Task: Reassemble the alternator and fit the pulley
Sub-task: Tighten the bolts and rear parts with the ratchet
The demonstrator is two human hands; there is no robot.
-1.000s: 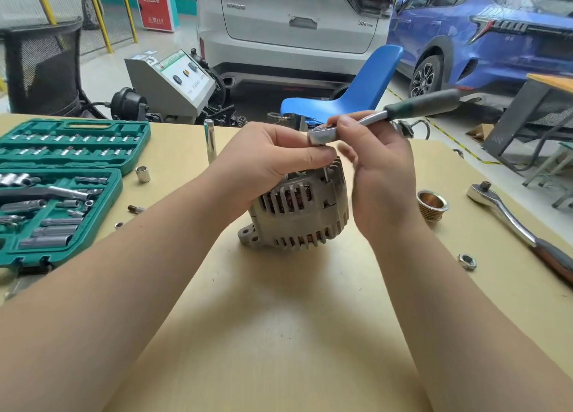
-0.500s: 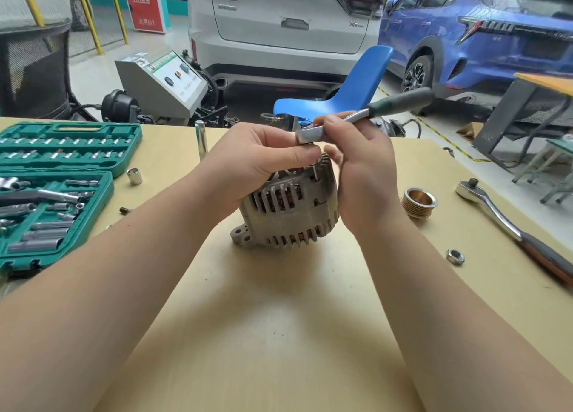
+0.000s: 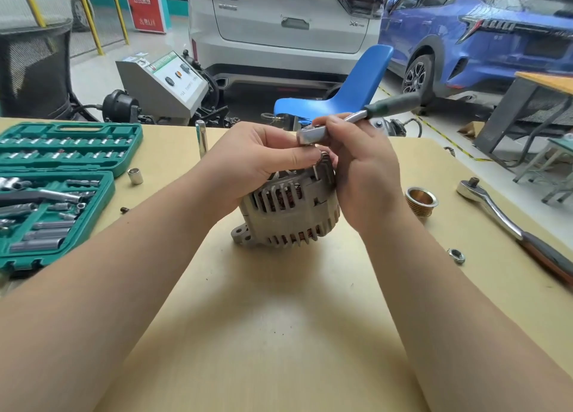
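A: Head view. Left hand [image 3: 260, 160]?
B: Fingers curled over the top of the alternator [image 3: 288, 213], gripping it; thumb pointing right, forearm reaching in from lower left.
A: Right hand [image 3: 362, 176]?
B: Fingers pinch the head of a small ratchet [image 3: 356, 120] above the alternator, green handle angled up-right.
A: Alternator?
B: Mid-bench [image 3: 279, 334], tilted. Pulley [image 3: 421, 201] and nut [image 3: 456, 255] lie to its right, apart.
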